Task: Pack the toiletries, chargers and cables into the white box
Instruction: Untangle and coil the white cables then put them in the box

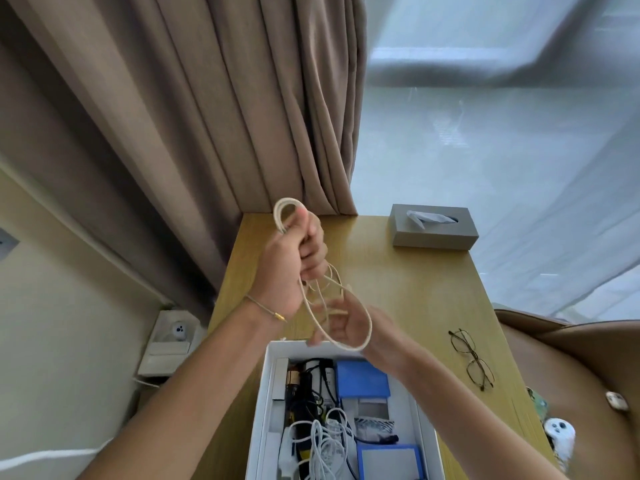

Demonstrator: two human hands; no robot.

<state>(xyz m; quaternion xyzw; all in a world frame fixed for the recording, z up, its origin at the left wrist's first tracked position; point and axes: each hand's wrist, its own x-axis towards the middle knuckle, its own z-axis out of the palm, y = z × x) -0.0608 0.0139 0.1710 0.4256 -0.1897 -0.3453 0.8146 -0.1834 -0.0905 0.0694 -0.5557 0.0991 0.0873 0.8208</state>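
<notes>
We've got the light, floppy cream cable (pixel 370 327) bunched in our left hand's (pixel 294 252) curled fingers above the white box (pixel 267 375), 1 loop dangling round our right hand (pixel 349 323), whose blurred fingers we can't read, so it's best gripped mid-coil.

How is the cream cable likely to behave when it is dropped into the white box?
Probably floppy: the cable sags in loose loops between the left hand and the right hand. Likely light: the left hand holds the whole bundle up. With no tie visible, it may spring open in the box and tangle with the white cables there.
</notes>
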